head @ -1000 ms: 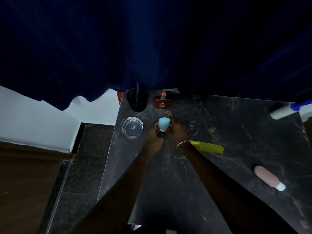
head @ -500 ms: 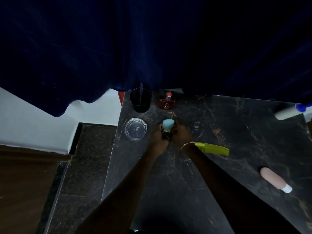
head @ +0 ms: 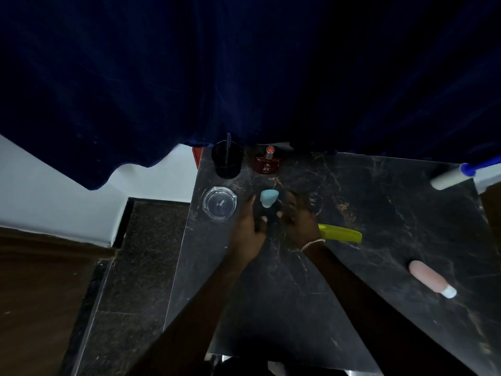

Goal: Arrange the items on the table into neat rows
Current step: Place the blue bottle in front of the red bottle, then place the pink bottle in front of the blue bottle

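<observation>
- Teal sponge (head: 269, 197): stands on a dark base (head: 268, 215) near the far left corner of the table (head: 393, 213), between the two hands, its top rising above the fingertips.
- Left hand (head: 248, 229), right hand (head: 296, 221): fingers curled round the dark base from either side.
- Red bottle (head: 267, 162), far edge: gold emblem on its front, lettering too small to read.
- Black cup (head: 227, 162) and glass ashtray (head: 220, 203): along the left edge.
- Green comb (head: 343, 234): one end hidden behind the right wrist.
- White roller (head: 447, 177), far right corner: handle cut off by the frame.
- Dark base: form hard to make out in the dim light.
</observation>
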A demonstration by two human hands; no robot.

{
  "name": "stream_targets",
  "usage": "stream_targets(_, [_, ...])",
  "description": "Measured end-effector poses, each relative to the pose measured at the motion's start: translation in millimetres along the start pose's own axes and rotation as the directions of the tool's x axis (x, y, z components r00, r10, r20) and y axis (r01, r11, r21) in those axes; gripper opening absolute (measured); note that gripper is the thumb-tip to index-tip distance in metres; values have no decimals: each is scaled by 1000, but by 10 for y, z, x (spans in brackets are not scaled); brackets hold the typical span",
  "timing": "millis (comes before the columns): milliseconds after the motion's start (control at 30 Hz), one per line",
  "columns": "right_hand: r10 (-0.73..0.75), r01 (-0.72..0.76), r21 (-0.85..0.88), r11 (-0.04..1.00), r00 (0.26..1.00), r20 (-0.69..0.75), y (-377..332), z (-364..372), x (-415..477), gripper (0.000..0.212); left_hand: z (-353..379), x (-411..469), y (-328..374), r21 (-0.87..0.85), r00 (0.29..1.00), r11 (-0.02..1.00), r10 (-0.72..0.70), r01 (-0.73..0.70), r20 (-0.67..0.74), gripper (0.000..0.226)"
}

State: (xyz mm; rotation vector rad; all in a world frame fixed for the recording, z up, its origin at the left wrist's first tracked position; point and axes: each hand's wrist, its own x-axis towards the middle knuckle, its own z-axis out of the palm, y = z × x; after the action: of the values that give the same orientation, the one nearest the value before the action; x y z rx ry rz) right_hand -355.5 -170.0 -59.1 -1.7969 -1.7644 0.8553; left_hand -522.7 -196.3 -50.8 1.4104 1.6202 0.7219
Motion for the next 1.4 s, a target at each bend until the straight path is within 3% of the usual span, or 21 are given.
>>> stream_targets(133, [-23,25,-139,990,1000,18,91,-156,-354,66,-68,-344,-48,269,983,949,180,-166,-28,62])
stream_targets(267, [-163,152,-378,913,987,4,182,-302,-701,69,-17,-513,-59,591,929,743,368,-315,33,65])
stream_targets(400, [-208,184,-479,859,978,2,343,-472,-950,72,194,-587,65,661,903,639,402,-394,150,67])
stream_targets(600, [-165,131,-495,859,986,-26,658,-931,-1168,68,674,-675,460,696,887,572,408,-433,216,67])
stream_targets(900, [-117,105,-483,870,993,5,1301,-1763,-1434,65,1633,-907,928,688,906,598,351,-411,236,67])
stream_targets(1067, [-70,66,-476,877,997,10,1712,-2116,-1564,64,2159,-1062,1013,671,936,653,245,-353,254,71])
stream_targets(1233, [154,-136,-382,914,988,18,2193,-2469,-1585,57,2760,-1209,1194,612,963,752,114,-244,244,78])
stream_targets(1400, [323,-286,-282,916,941,96,2491,-2685,-1530,51,3260,-1298,1403,415,966,909,-68,-42,248,73])
